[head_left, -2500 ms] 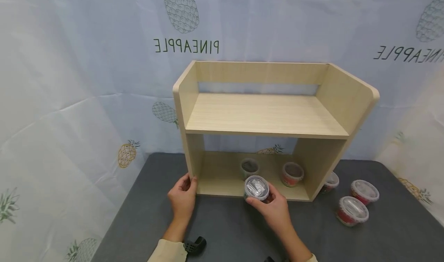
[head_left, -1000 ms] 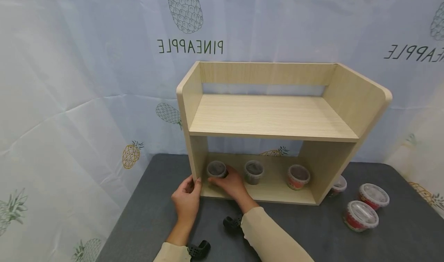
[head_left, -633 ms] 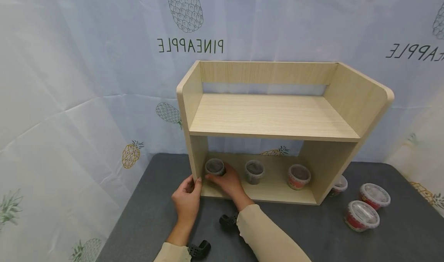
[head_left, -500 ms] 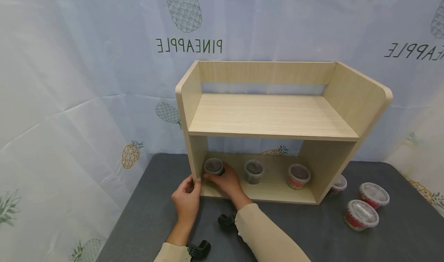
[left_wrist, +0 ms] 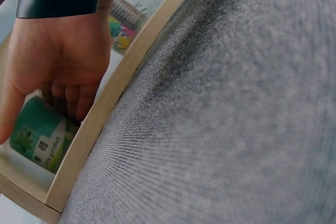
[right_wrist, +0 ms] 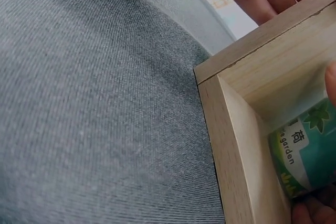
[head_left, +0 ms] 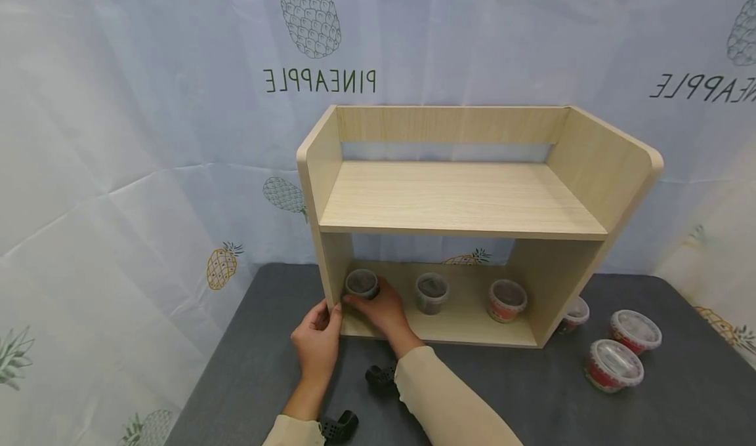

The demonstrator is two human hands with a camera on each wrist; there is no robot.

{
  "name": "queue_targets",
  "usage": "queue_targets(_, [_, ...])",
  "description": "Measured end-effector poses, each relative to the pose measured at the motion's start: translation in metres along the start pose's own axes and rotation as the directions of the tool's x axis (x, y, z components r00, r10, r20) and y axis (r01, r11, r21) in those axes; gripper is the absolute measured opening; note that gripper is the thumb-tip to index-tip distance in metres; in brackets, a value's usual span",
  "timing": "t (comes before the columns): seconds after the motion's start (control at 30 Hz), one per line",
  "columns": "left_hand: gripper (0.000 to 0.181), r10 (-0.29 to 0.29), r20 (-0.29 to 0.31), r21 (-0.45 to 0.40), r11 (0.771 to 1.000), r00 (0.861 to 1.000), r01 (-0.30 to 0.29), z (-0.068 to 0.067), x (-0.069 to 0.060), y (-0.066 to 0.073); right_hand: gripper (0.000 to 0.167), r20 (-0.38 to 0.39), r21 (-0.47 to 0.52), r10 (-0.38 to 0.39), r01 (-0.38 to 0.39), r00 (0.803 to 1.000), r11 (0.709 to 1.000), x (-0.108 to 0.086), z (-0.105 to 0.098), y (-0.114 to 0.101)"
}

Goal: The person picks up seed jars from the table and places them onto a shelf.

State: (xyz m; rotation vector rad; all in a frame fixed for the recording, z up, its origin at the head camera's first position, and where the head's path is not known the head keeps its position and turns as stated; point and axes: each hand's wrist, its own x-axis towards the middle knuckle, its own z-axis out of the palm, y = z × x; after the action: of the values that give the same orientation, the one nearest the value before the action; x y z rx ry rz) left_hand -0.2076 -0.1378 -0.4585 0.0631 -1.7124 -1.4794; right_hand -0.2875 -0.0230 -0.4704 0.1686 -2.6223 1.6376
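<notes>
My right hand (head_left: 384,305) holds a lidded plastic tub (head_left: 361,283) at the left end of the lower shelf, thumb at its front. In the right wrist view this tub (right_wrist: 307,150) shows a green label with a leaf and the word "garden". My left hand (head_left: 317,341) grips the front edge of the left side panel of the wooden shelf unit (head_left: 466,197), thumb in front. On the same shelf stand a dark tub (head_left: 432,293) in the middle and a red-labelled tub (head_left: 506,300) towards the right.
Right of the unit, two red-labelled tubs (head_left: 614,366) (head_left: 636,332) stand on the dark grey table (head_left: 502,393); a third tub (head_left: 575,314) is partly hidden by the side panel. A pineapple-print cloth (head_left: 147,105) hangs behind.
My right hand has carried the tub from the shelf's front middle to its left end, then nudged it slightly further left and back. The left hand keeps its grip on the side panel.
</notes>
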Motion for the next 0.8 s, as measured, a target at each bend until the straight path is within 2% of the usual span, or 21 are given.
queue_targets(0.4, [0.018, -0.010, 0.012, -0.014, 1.000, 1.000, 0.010, -0.0013, 0.0003, 0.0001, 0.083, 0.001, 0.019, -0.007, 0.007, 1.000, 1.000, 0.0003, 0.0005, -0.0015])
queue_targets(0.8, [0.018, 0.018, 0.012, -0.003, 1.000, 1.000, -0.018, -0.0021, 0.0006, 0.0002, 0.086, 0.008, 0.031, -0.039, 0.039, 0.999, 0.999, -0.0045, -0.0020, 0.0035])
